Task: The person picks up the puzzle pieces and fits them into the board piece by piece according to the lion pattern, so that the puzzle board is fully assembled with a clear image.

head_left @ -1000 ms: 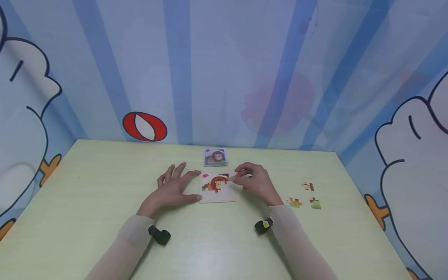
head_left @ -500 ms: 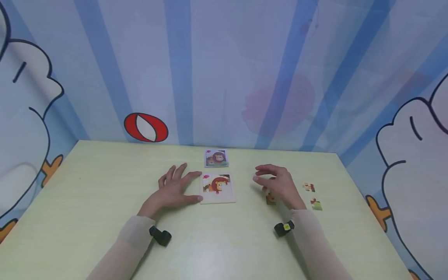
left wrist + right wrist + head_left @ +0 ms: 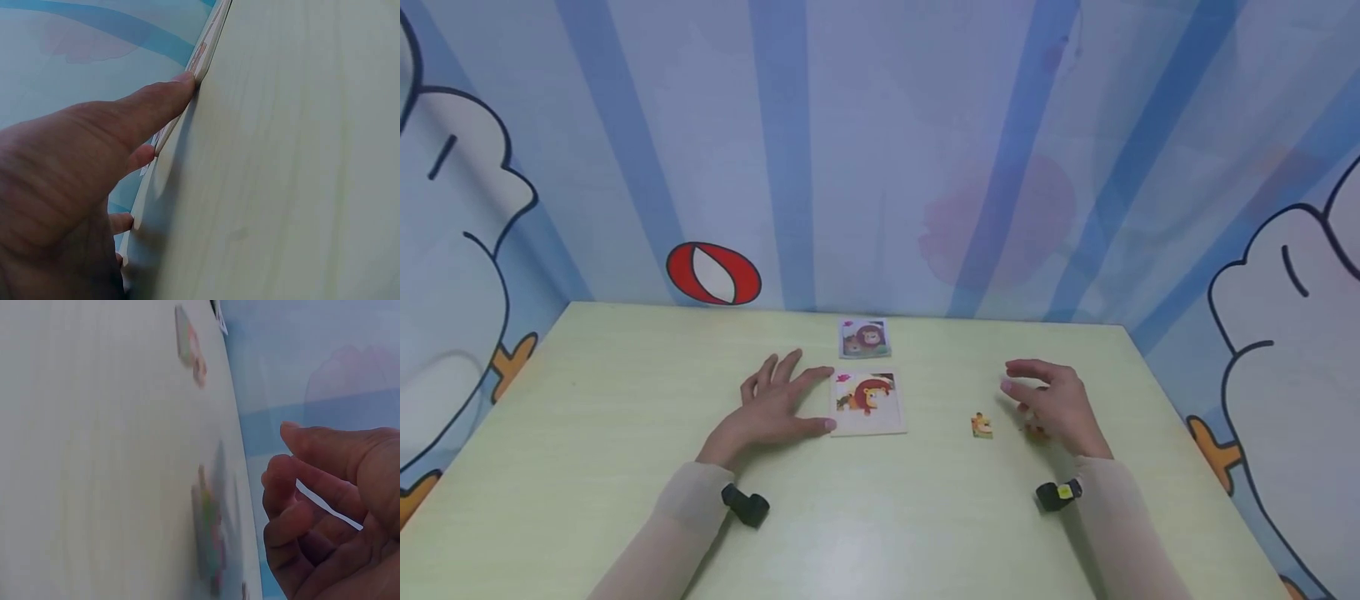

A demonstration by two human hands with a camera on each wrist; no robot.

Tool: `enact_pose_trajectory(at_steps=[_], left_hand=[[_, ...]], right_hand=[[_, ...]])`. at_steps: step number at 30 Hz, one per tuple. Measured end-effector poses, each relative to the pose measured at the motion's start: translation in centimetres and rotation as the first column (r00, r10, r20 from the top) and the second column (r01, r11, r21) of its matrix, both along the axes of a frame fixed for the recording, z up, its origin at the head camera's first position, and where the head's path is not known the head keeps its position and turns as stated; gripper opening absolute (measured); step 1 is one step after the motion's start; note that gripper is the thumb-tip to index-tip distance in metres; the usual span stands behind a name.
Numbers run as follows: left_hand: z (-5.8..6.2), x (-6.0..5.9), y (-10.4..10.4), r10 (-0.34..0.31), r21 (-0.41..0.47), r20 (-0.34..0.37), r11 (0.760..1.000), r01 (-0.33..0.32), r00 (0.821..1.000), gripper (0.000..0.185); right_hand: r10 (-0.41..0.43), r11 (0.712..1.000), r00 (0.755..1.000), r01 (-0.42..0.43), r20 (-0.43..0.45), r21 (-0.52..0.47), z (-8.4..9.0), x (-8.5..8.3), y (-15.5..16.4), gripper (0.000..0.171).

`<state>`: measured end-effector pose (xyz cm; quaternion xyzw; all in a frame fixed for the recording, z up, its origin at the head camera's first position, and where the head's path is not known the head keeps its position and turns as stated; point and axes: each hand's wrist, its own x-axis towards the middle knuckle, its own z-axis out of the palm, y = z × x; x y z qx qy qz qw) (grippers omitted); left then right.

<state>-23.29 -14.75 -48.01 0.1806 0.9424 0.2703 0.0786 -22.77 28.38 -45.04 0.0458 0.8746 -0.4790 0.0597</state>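
Note:
A square puzzle board (image 3: 891, 423) with a partly built lion picture lies mid-table. My left hand (image 3: 775, 404) rests flat beside it, its thumb (image 3: 169, 94) touching the board's left edge (image 3: 209, 40). My right hand (image 3: 1048, 400) hovers to the right with its fingers (image 3: 300, 487) loosely curled and holding nothing. A small orange puzzle piece (image 3: 981, 425) lies on the table between the board and the right hand. Another piece (image 3: 1036, 432) peeks out under that hand, and blurred pieces (image 3: 209, 537) lie close to its fingers in the right wrist view.
A small reference card (image 3: 863, 337) showing the lion lies behind the board near the wall. The pale green table (image 3: 625, 375) is walled in by a blue striped cartoon backdrop (image 3: 880, 150) on three sides. Black wrist cameras sit on both sleeves.
My right hand has left the board's right edge and moved right, over the loose pieces. An orange piece now lies exposed between board and hand. The left hand has stayed put.

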Motion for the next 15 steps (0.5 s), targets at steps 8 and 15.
enact_pose_trajectory(at_steps=[8,15], left_hand=[[0.3,0.2,0.1,-0.003,0.008,0.006,1.0,0.003,1.0,0.081],[0.1,0.1,0.1,-0.001,0.007,0.004,1.0,0.001,1.0,0.081]], right_hand=[[-0.032,0.997,0.998,0.036,-0.063,0.071,-0.5,1.0,3.6,0.048],[-0.079,0.986,0.994,0.088,-0.072,0.144,-0.5,1.4,6.2,0.044]])
